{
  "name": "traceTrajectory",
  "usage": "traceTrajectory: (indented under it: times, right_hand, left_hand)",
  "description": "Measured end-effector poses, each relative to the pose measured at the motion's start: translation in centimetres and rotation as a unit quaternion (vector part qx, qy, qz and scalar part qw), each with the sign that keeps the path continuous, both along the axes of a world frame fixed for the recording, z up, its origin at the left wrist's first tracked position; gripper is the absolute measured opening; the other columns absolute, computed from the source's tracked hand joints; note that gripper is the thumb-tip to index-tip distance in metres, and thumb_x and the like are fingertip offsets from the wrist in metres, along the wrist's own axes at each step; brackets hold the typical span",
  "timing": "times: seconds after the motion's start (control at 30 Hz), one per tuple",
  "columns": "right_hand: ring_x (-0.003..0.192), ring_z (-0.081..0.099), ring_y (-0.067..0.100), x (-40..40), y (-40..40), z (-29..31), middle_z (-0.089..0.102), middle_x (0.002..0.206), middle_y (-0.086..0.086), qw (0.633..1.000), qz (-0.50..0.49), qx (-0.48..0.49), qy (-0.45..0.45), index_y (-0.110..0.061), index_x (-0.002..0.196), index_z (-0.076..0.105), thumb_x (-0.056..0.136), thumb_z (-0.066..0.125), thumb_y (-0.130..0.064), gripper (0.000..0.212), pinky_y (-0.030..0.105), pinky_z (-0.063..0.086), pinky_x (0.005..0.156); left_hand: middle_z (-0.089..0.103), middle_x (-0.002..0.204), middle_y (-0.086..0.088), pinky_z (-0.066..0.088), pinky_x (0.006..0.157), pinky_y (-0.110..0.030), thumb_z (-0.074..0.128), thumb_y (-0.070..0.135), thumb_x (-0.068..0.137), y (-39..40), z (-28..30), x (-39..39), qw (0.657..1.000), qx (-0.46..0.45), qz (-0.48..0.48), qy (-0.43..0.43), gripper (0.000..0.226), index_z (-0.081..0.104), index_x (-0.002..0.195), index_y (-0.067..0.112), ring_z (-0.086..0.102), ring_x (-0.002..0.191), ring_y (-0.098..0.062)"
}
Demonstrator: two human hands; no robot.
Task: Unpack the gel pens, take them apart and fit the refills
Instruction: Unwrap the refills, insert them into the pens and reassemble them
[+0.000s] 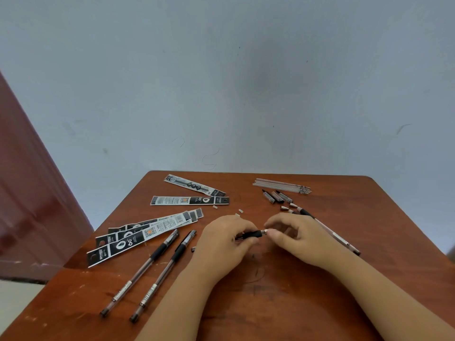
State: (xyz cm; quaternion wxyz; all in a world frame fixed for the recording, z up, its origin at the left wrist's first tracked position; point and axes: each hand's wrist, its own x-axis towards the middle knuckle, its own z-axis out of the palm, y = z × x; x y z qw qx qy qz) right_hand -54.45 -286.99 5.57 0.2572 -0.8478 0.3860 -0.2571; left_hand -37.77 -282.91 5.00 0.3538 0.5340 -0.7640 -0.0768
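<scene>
Left hand (225,238) grips black-gripped clear plastic gel pen (251,234) above brown wooden table (270,303); right hand (293,233) fingers pinch its small metal tip. Light, slippery; best held at rubber grip.

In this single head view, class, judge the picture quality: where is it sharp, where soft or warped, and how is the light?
Head view: light is soft and even, with no hard shadows or glare; the wide lens bends the table edge and the red-brown panel at far left, which is smeared; the two pens lying at left are fairly sharp; print on the wrappers is too soft to read.
</scene>
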Motion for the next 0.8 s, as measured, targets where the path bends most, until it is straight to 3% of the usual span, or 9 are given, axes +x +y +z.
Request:
traceTrajectory:
  times: [0.13,0.23,0.37,0.57,0.67,0.73,0.8]
  right_hand:
    - [0.08,0.048,-0.02,0.12,0.07,-0.12,0.052,0.077,-0.025,1.0,0.007,-0.015,-0.009,-0.032,0.091,0.056,0.084,0.056,-0.014,0.019,0.003,0.039,0.069]
    - [0.071,0.05,-0.013,0.32,0.07,-0.18,0.051,0.073,-0.02,1.0,0.017,0.0,0.014,-0.032,0.088,0.051,0.088,0.051,-0.018,0.014,0.005,0.039,0.065]
    - [0.065,0.047,0.0,0.32,0.05,-0.1,0.054,0.075,-0.012,0.999,0.023,0.018,0.04,-0.038,0.078,0.043,0.091,0.045,-0.023,0.02,0.008,0.038,0.061]
    - [0.063,0.045,-0.001,0.32,0.14,0.49,0.048,0.069,-0.013,0.998,0.02,0.012,0.052,-0.039,0.07,0.042,0.093,0.039,-0.024,0.028,0.011,0.037,0.06]
    - [0.063,0.044,-0.001,0.25,0.14,0.66,0.048,0.066,-0.013,0.998,0.019,0.03,0.057,-0.037,0.065,0.042,0.094,0.038,-0.024,0.032,0.015,0.035,0.062]
    - [0.065,0.045,-0.002,0.24,0.19,0.61,0.049,0.068,-0.015,0.998,0.016,0.032,0.055,-0.037,0.068,0.046,0.093,0.04,-0.024,0.029,0.012,0.036,0.062]
    - [0.071,0.047,-0.006,0.24,0.2,0.55,0.05,0.074,-0.02,0.999,0.011,0.019,0.046,-0.033,0.083,0.055,0.093,0.041,-0.024,0.019,0.008,0.036,0.064]
  left_hand:
    - [0.068,0.089,-0.001,0.043,0.08,-0.026,0.065,0.019,0.08,0.07,0.05,0.0,1.0,0.004,-0.002,-0.003,0.015,0.07,0.094,0.018,0.057,0.087,-0.013]
    - [0.068,0.091,0.0,0.043,0.081,-0.024,0.064,0.02,0.081,0.03,0.05,-0.01,1.0,0.009,-0.004,-0.007,0.015,0.07,0.095,0.018,0.057,0.089,-0.013]
    - [0.068,0.092,0.001,0.034,0.074,-0.009,0.064,0.02,0.081,-0.12,-0.11,-0.06,1.0,-0.006,-0.017,-0.013,0.016,0.07,0.096,0.017,0.055,0.088,-0.009]
    - [0.066,0.069,-0.001,0.031,0.071,0.004,0.065,0.019,0.069,-0.32,-0.36,0.08,0.999,-0.006,-0.034,-0.022,0.016,0.072,0.081,0.01,0.05,0.079,-0.008]
    - [0.066,0.068,-0.001,0.033,0.07,0.0,0.066,0.017,0.068,-0.33,-0.52,-0.02,0.999,-0.009,-0.044,-0.028,0.016,0.072,0.08,0.009,0.05,0.077,-0.007]
    - [0.066,0.068,-0.001,0.034,0.07,0.0,0.066,0.019,0.068,-0.33,-0.54,0.01,0.998,-0.012,-0.044,-0.033,0.017,0.072,0.08,0.009,0.05,0.078,-0.008]
    - [0.066,0.07,0.0,0.033,0.072,0.005,0.065,0.021,0.068,-0.32,-0.51,0.17,0.999,-0.019,-0.03,-0.023,0.018,0.072,0.081,0.011,0.05,0.082,-0.007]
